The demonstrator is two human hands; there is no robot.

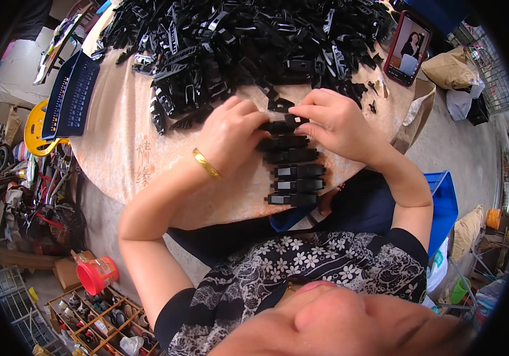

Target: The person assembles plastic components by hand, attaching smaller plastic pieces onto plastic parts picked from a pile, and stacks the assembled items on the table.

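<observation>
My left hand (230, 133) and my right hand (334, 124) meet over a beige cloth-covered table (124, 154), both gripping one black plastic clip piece (283, 126). A gold bangle (207, 164) circles my left wrist. Just below the held piece lies a neat column of several assembled black clips (294, 172), running toward the table's near edge. A big heap of loose black plastic parts (242, 41) covers the far half of the table, just beyond my fingers.
A phone (407, 47) with a lit screen leans at the far right of the table. A dark blue tray (70, 95) sits at the left edge. A blue crate (444, 207) stands to my right, a red tub (97, 274) and a wooden divided box (88, 314) on the floor at left.
</observation>
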